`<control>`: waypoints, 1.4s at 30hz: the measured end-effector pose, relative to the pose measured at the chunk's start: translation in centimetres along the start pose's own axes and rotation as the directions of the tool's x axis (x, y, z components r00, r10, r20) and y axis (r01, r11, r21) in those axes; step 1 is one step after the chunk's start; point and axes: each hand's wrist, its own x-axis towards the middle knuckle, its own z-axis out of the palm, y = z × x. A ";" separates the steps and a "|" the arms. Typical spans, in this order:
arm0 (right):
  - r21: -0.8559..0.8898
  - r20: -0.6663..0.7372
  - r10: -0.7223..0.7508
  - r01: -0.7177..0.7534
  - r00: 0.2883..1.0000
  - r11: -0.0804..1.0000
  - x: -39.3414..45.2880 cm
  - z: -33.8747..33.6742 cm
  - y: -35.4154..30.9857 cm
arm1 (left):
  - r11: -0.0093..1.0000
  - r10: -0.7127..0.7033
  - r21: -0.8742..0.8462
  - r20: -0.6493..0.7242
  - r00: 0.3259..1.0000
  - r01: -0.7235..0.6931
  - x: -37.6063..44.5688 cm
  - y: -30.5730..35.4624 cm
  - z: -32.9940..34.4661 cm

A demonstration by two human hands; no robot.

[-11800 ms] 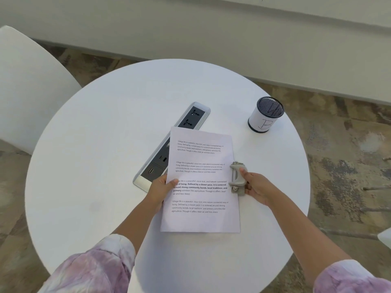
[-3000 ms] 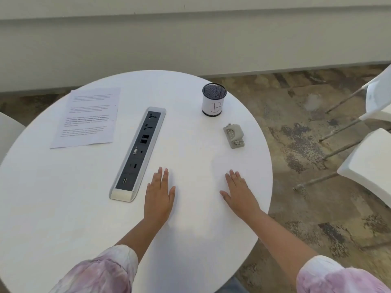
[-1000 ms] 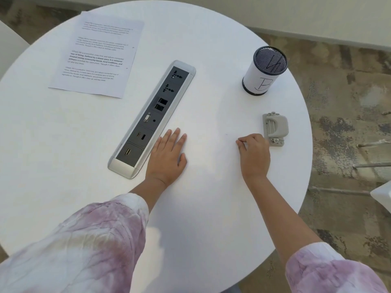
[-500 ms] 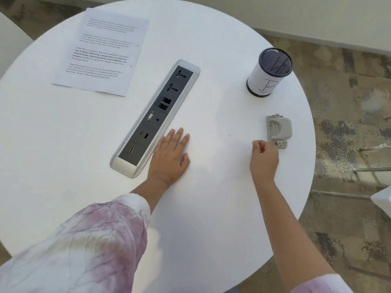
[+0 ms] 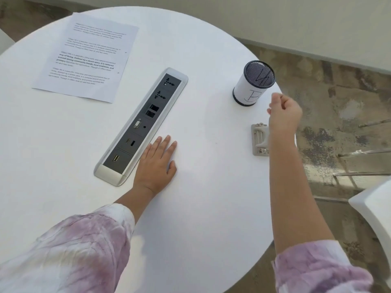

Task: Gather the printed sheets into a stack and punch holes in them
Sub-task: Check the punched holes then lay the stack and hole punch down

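The printed sheets lie in a stack at the far left of the round white table, with two punched holes along their right edge. The grey hole punch sits near the table's right edge, partly hidden by my right forearm. My right hand is raised above the punch, beside the mesh cup, with fingertips pinched together; nothing visible shows between them. My left hand rests flat on the table, palm down, next to the socket strip.
A long silver and black socket strip runs diagonally across the table's middle. A white mesh pen cup marked "B" stands at the far right. A white chair and metal legs are off the right edge.
My right hand has lifted off the table from in front of the punch and moved away toward the cup, fingers still pinched. The left hand has stayed flat. The sheets and punch have not moved.
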 end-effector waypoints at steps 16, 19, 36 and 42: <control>-0.292 0.134 -0.142 0.176 0.981 0.940 7.4 3.6 -2.5 | 1.000 -0.004 0.000 0.015 1.000 0.004 0.1 0.0 -0.2; -0.316 0.130 -0.144 0.179 0.981 0.932 7.7 3.7 -2.4 | 1.000 -0.008 0.004 0.024 1.000 0.008 0.1 0.0 -0.2; -0.178 0.208 -0.300 0.338 0.931 0.924 0.7 3.5 0.2 | 1.000 -0.001 0.009 0.017 1.000 0.001 0.0 0.1 -0.2; -0.258 0.266 -0.200 0.269 0.943 0.928 -4.4 3.0 5.1 | 1.000 0.002 -0.006 0.004 1.000 -0.002 0.0 0.1 -0.2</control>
